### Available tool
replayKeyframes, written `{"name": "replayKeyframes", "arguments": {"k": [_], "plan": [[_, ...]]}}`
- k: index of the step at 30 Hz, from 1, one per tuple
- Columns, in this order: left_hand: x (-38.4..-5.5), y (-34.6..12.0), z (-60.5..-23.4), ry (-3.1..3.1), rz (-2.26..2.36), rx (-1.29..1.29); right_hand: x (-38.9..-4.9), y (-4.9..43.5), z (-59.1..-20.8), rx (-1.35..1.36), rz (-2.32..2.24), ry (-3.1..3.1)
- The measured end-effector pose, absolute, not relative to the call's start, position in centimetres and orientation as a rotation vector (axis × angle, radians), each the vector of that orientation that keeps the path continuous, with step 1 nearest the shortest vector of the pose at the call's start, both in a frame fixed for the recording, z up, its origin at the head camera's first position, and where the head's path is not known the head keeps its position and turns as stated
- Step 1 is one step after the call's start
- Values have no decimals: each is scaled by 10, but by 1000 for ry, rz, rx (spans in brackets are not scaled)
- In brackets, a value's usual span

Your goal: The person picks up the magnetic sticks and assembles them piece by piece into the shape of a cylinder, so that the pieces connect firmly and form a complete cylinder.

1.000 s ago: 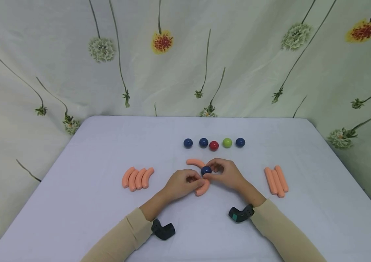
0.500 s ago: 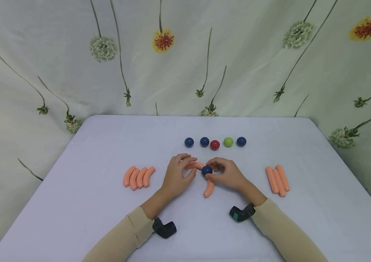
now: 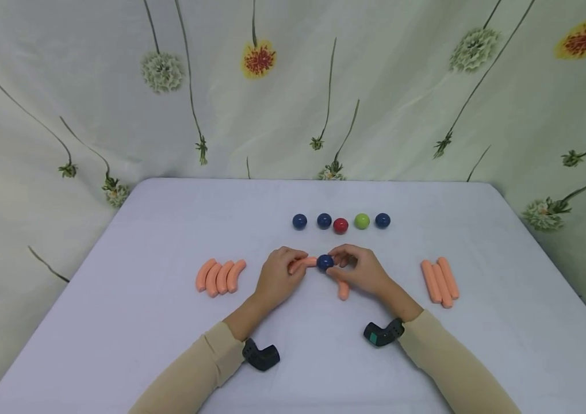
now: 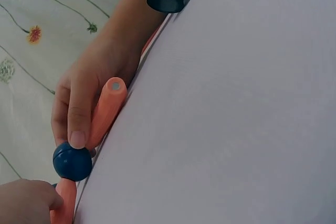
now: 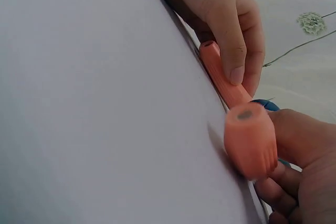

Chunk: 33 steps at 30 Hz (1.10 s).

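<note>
Near the middle of a white-topped table (image 3: 91,322), gripping a salmon-coloured, ridged stick (image 3: 311,261) with the curled left hand (image 3: 278,276), with one end against a dark-blue, glossy ball (image 3: 325,263). Pinching that ball between thumb and fingers of the right hand (image 3: 362,269). Lying partly under the same hand, with a free end towards the body: a second salmon-coloured stick (image 3: 343,291). Too hidden by the thumb to tell whether joined to the ball or merely beside it.

Just beyond the hands, ranged in a loose row: three dark-blue, shiny balls (image 3: 299,222), a red, shiny ball (image 3: 341,225) set slightly nearer, and a lime-green, shiny ball (image 3: 362,221). Well to the left, packed side by side: four curved, salmon-coloured sticks (image 3: 212,280). Well to the right, touching in a slanted bunch: three straight, salmon-coloured sticks (image 3: 441,285). Close below the hands, jutting inward over the table from beige sleeves (image 3: 189,368): black wrist cameras (image 3: 261,355). Behind everything, hung as a backdrop: pale cloth printed with flowers (image 3: 272,126).
</note>
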<state>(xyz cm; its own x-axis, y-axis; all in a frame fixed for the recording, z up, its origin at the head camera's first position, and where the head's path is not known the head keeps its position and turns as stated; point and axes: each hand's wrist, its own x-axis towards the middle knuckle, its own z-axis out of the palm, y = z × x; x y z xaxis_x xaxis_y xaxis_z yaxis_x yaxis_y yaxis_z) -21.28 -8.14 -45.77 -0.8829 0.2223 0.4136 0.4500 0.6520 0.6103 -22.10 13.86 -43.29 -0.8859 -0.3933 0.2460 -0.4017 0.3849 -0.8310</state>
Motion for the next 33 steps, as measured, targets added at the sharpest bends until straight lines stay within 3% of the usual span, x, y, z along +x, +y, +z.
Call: {"name": "replayKeyframes", "arguments": {"k": [3, 33], "plan": [[-213, -82, -457, -2560, -1101, -519, -231, 141, -447, 713, 1563, -2615], [-212, -84, -457, -2618, -1204, -542, -234, 143, -453, 685, 1523, -2630]]}}
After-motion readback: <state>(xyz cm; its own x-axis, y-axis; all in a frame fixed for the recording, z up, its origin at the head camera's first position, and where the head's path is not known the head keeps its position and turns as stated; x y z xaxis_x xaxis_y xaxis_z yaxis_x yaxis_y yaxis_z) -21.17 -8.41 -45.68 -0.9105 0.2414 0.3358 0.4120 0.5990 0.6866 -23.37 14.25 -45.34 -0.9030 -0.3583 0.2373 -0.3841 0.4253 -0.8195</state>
